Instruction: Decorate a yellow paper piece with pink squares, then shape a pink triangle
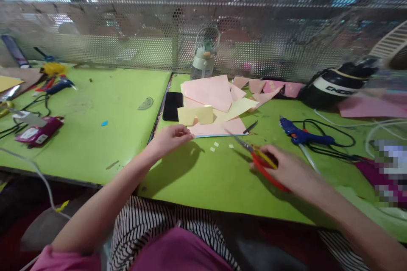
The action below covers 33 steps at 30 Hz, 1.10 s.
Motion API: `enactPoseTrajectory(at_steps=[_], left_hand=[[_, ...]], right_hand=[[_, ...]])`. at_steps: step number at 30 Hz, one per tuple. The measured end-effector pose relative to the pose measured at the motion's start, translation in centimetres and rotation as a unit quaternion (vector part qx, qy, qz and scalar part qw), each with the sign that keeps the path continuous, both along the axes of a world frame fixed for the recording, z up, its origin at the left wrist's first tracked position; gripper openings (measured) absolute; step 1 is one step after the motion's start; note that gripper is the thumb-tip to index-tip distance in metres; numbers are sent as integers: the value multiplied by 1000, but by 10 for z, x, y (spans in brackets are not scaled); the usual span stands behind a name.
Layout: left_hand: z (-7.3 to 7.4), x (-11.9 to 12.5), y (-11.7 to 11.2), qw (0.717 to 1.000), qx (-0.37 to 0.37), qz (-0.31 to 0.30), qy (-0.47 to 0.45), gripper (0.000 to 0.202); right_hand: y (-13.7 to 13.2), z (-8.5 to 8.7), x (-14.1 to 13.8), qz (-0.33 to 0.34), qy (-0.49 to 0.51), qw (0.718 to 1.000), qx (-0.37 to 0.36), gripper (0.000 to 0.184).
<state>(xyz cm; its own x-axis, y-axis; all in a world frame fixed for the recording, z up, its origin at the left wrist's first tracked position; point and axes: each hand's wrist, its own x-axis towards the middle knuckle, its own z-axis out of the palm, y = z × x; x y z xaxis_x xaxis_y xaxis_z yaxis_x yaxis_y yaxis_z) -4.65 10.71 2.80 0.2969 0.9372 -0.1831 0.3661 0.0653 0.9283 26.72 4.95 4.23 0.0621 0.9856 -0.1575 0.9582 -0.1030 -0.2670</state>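
Observation:
My right hand (275, 165) grips a pair of scissors (265, 169) with red and yellow handles, its blades pointing up and left over the green tabletop. My left hand (174, 136) is closed in a pinch at the near left corner of the paper stack; what its fingertips hold, if anything, is too small to make out. Just beyond it a pale yellow paper piece (194, 115) with a small notch rests on the pink paper (208, 93). Several tiny pale paper scraps (216, 144) lie between my hands. A dark slim tool (251, 127) sits at the stack's right corner.
A black phone (173, 106) lies left of the papers, with a clear bottle (202, 61) behind. To the right are a blue glue gun (305, 135) with cords and a black bottle (337, 84). A perforated metal screen (127, 38) closes off the back.

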Motion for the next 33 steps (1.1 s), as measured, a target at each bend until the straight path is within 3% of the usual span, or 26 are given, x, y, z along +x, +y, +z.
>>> enactPoseTrajectory(at_steps=[3, 7, 10, 16, 20, 23, 26, 33], left_hand=[[-3, 7, 7, 999, -38, 0, -20, 13], [-1, 23, 12, 989, -74, 20, -125, 13], [5, 35, 19, 969, -110, 40, -217, 13], [14, 49, 20, 936, -151, 63, -313, 10], [18, 54, 13, 938, -143, 65, -309, 11], [22, 58, 12, 952, -127, 63, -272, 13], [26, 63, 13, 961, -117, 49, -246, 16], [32, 71, 25, 965, -149, -3, -217, 15]], right_hand=[[21, 1, 7, -73, 98, 992, 23, 49], [23, 6, -9, -28, 288, 957, 24, 56], [10, 9, -31, -13, 232, 973, 1, 63], [-2, 3, -47, -7, 54, 996, 75, 71], [0, 1, -44, -24, 68, 997, 30, 62], [2, 3, -44, -19, 140, 989, -34, 48], [3, 3, -45, -2, 202, 978, -45, 40], [2, -7, -33, 14, 391, 910, -141, 59]])
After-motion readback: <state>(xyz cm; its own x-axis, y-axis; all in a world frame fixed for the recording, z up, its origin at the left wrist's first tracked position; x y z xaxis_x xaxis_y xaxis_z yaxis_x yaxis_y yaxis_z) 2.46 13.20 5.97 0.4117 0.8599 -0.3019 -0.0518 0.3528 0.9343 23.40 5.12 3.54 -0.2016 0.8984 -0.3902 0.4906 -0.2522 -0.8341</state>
